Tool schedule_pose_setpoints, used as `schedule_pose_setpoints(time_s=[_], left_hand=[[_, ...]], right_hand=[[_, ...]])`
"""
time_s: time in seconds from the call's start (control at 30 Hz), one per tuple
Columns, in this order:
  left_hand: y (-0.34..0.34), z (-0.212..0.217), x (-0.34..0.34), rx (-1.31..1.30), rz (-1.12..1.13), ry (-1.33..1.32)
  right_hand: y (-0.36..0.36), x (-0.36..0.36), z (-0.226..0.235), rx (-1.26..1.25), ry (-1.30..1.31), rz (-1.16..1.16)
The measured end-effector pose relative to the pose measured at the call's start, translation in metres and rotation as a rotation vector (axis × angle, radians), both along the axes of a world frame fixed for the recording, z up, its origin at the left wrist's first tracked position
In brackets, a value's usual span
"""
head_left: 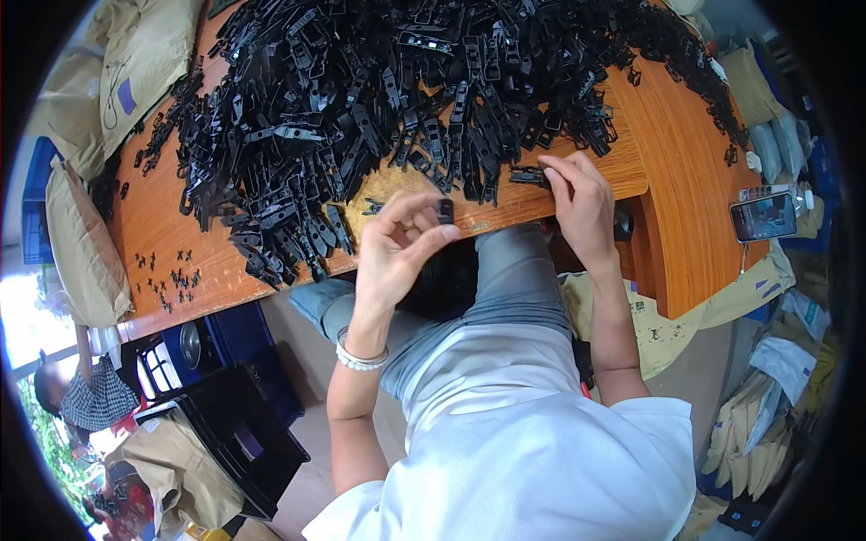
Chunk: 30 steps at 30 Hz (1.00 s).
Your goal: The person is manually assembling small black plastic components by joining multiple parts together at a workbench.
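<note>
Between the thumb and fingers of my left hand (401, 239) is a small black plastic part (445, 211), held just above the table's near edge. My right hand (577, 194) pinches a longer black plastic piece (527, 175) with an open frame, its free end pointing left. The two pieces are apart. Beyond both hands lies a large heap of similar black plastic pieces (361, 99), spread over the wooden table (577, 200). Fingers cover part of each held piece, so their full shapes are hidden.
Several tiny black parts (169, 279) lie scattered at the table's left. A phone (763, 217) stands at the right edge. Brown sacks (86, 248) lean at the left. A black crate (239, 437) sits on the floor at lower left. Another person (86, 392) is at far left.
</note>
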<state>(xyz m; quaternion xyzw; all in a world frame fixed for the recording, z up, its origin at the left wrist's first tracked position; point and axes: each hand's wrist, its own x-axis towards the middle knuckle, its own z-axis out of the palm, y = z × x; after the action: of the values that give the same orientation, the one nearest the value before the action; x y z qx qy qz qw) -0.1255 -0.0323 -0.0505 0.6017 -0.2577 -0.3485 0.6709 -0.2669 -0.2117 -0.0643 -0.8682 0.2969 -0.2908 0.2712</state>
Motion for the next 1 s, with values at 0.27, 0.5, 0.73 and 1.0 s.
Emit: schedule_pose_setpoints(time_s=[0.27, 0.5, 0.73, 1.0], left_hand=[[-0.007, -0.013, -0.027, 0.102, -0.188, -0.010], [-0.019, -0.020, -0.039, -0.161, -0.076, 0.260], [-0.018, -0.016, -0.042, -0.233, -0.060, 0.259], [-0.004, -0.013, -0.040, -0.308, -0.124, 0.624]], right_hand=[[-0.008, 0.012, -0.002, 0.079, -0.029, 0.061], [0.010, -0.001, 0.010, 0.312, -0.315, 0.097], [0.037, -0.006, 0.016, 0.375, -0.271, 0.250], [0.038, -0.007, 0.023, 0.102, -0.328, 0.572]])
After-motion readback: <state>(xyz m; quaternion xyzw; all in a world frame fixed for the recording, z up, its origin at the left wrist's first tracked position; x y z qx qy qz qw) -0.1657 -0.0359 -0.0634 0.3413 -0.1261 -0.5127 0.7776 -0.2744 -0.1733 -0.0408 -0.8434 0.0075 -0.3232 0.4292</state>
